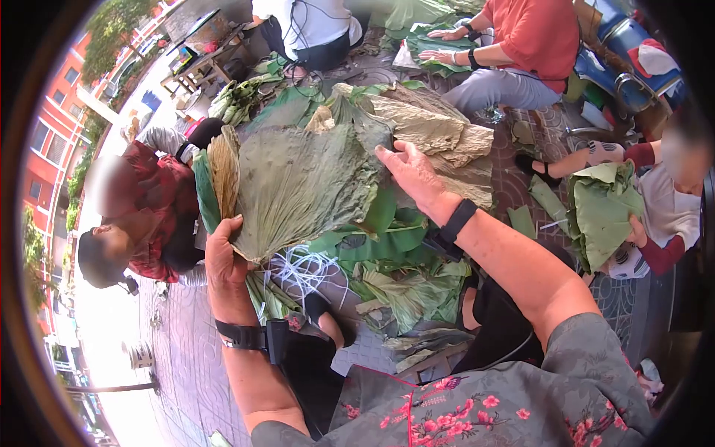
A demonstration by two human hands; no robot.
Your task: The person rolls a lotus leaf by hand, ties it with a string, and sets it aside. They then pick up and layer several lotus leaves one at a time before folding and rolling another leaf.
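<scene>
A broad, dry grey-green leaf (305, 179), veined like a lotus leaf, is spread out in front of me. My left hand (227, 249) is closed around its lower left edge, together with a folded bundle of brown and green leaves (223, 175). At the leaf's right edge, my right hand (413, 175) has its thumb and fingers on the rim; part of that grip is hidden. Behind it lies a pile of tan dried leaves (439, 123). Below are green leaves (410, 290) and a tangle of white plastic strings (305, 272).
A person in a red checked shirt (160, 201) is close on my left. Across from me sit a person in white (313, 26) and one in a red top (532, 37). At right, another person holds a leaf bundle (603, 212). Blue barrels (633, 48) stand behind.
</scene>
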